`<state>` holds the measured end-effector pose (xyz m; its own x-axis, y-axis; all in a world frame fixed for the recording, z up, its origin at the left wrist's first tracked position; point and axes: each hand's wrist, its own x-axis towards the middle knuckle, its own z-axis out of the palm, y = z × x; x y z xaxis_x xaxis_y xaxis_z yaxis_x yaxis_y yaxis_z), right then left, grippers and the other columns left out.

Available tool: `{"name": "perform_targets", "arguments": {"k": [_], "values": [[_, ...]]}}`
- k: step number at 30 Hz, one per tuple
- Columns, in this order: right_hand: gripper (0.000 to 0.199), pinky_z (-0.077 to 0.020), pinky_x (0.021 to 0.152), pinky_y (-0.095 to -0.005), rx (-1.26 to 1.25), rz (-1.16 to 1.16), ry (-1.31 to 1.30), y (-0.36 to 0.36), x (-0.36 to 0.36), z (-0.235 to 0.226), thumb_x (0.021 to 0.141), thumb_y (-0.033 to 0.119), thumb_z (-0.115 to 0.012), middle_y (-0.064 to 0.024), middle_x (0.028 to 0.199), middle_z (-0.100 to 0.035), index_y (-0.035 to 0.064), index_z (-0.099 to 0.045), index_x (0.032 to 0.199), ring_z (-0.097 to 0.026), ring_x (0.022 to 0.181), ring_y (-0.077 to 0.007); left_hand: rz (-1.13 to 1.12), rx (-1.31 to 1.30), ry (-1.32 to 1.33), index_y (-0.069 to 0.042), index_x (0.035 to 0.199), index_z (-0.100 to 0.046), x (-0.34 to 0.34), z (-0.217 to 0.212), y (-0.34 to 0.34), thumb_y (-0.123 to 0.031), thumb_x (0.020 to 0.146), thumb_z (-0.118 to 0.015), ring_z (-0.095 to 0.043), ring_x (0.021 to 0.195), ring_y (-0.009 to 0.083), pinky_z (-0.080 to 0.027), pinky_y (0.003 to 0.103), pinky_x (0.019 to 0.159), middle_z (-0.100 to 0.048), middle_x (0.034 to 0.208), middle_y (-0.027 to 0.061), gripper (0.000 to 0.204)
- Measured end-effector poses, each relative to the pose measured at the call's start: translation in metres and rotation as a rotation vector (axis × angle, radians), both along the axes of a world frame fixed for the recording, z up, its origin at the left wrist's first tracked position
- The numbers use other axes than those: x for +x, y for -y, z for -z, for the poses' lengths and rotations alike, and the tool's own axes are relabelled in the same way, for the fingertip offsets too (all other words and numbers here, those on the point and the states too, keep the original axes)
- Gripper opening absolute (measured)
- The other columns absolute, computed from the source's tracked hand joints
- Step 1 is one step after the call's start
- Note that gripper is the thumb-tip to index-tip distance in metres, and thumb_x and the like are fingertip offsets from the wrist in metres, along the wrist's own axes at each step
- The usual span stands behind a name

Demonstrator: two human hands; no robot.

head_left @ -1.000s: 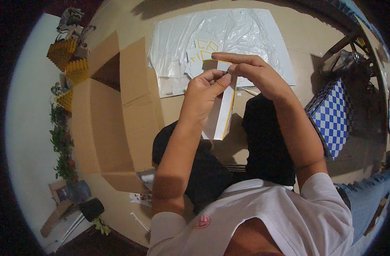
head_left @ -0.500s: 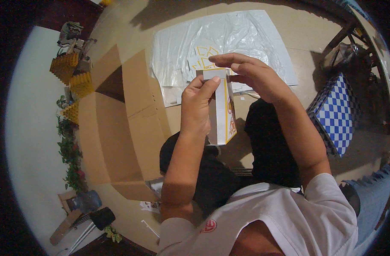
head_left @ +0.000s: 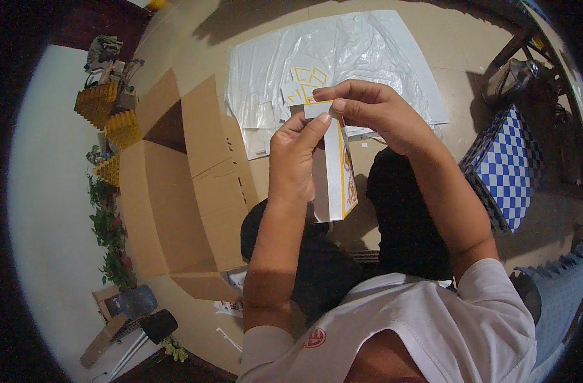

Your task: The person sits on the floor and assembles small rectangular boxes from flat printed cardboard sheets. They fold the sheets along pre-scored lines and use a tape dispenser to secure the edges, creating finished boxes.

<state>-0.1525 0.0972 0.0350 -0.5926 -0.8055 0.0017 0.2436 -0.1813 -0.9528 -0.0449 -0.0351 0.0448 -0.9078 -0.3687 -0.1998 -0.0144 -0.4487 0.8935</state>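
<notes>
In the head view, a long white carton with yellow edges (head_left: 335, 185) is held up between the two hands, above the gap between the black-trousered legs (head_left: 406, 220), and a printed side panel is shown along its right. The carton's upper end is pinched by the left hand (head_left: 292, 152), the thumb being laid on the front and the fingers curled behind. The carton's upper right corner is touched by the thumb of the right hand (head_left: 382, 113), while the index finger is bent along the top edge; whether that corner is firmly pinched cannot be told. Just beyond the carton, small white pieces with yellow outlines (head_left: 310, 78) are scattered on a white sheet covered by clear plastic film (head_left: 374, 60). To the left of the carton, a large open brown cardboard box (head_left: 218, 172) is set on the tiled floor (head_left: 446, 54). Well to the right of the carton, a blue-and-white checkered panel (head_left: 507, 171) is seen leaning at an angle.
</notes>
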Motion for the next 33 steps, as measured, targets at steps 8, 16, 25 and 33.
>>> {"name": "perform_targets", "arguments": {"k": [8, 16, 25, 33], "values": [[0.028, -0.0476, 0.089, -0.0281, 0.007, -0.058, 0.001, 0.003, -0.005, 0.004, 0.091, 0.019, -0.061, -0.0065, 0.109, -0.064, 0.0018, -0.063, 0.113, -0.06, 0.096, -0.0117, 0.009, -0.028, 0.049, -0.003, 0.1, -0.065, -0.001, -0.002, 0.001, -0.012, 0.083, -0.069, -0.055, 0.067, 0.0056, -0.043, 0.02, 0.064, -0.065, 0.083, 0.0008, 0.019], [0.03, -0.0463, 0.094, -0.0316, 0.079, -0.024, -0.065, 0.0, -0.012, 0.006, 0.093, 0.025, -0.057, -0.0092, 0.113, -0.062, 0.0034, -0.062, 0.115, -0.058, 0.104, -0.0149, 0.012, -0.076, 0.067, -0.003, 0.097, -0.067, -0.005, 0.009, 0.01, -0.014, 0.081, -0.07, -0.054, 0.069, 0.0062, -0.041, 0.022, 0.067, -0.066, 0.081, 0.0008, 0.02], [0.031, -0.0495, 0.083, -0.0317, 0.43, 0.613, 0.142, -0.138, -0.081, 0.233, 0.092, 0.019, -0.054, -0.0114, 0.111, -0.064, 0.004, -0.058, 0.119, -0.061, 0.1, -0.0199, 0.002, -0.123, 0.146, -0.002, 0.098, -0.067, -0.008, 0.016, 0.011, -0.016, 0.081, -0.07, -0.051, 0.068, 0.005, -0.036, 0.021, 0.063, -0.065, 0.082, -0.0004, 0.023], [0.043, -0.0496, 0.062, -0.0314, 1.013, 0.896, 0.224, -0.223, 0.007, 0.403, 0.086, 0.016, -0.06, -0.0149, 0.096, -0.064, 0.0066, -0.052, 0.126, -0.062, 0.076, -0.0188, -0.055, -0.118, 0.286, -0.001, 0.108, -0.06, -0.01, 0.023, 0.01, -0.016, 0.081, -0.069, -0.052, 0.073, 0.0061, -0.036, 0.019, 0.06, -0.064, 0.091, 0.0005, 0.032]]}}
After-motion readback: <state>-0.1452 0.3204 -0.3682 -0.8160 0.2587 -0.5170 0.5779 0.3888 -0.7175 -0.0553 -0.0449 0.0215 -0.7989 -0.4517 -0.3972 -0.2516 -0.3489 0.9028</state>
